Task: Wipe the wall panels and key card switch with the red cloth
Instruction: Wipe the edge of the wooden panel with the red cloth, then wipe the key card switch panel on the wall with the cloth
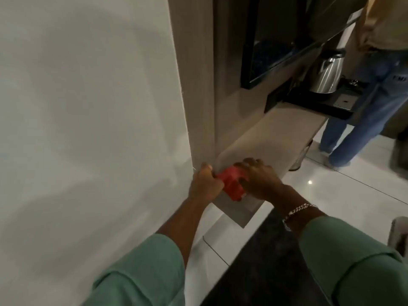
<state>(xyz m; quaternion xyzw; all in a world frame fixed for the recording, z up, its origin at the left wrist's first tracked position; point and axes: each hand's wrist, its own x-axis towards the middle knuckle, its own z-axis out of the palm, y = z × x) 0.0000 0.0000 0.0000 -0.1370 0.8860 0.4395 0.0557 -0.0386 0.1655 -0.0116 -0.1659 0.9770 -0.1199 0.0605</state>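
The red cloth (230, 183) is bunched between both hands at the near end of a beige shelf (273, 138). My left hand (206, 184) grips its left part, right at the corner where the white wall panel (88, 129) meets a grey-brown wood panel (198, 74). My right hand (259, 178) lies on top of the cloth with its fingers spread over it, a chain bracelet on the wrist. No key card switch is in view.
Another person in jeans (371, 102) stands at the far right. On the shelf's far end sits a black tray (320, 104) with a steel kettle (326, 76). A dark framed screen (276, 40) hangs above. Glossy floor tiles (344, 195) and a dark mat (265, 261) lie below.
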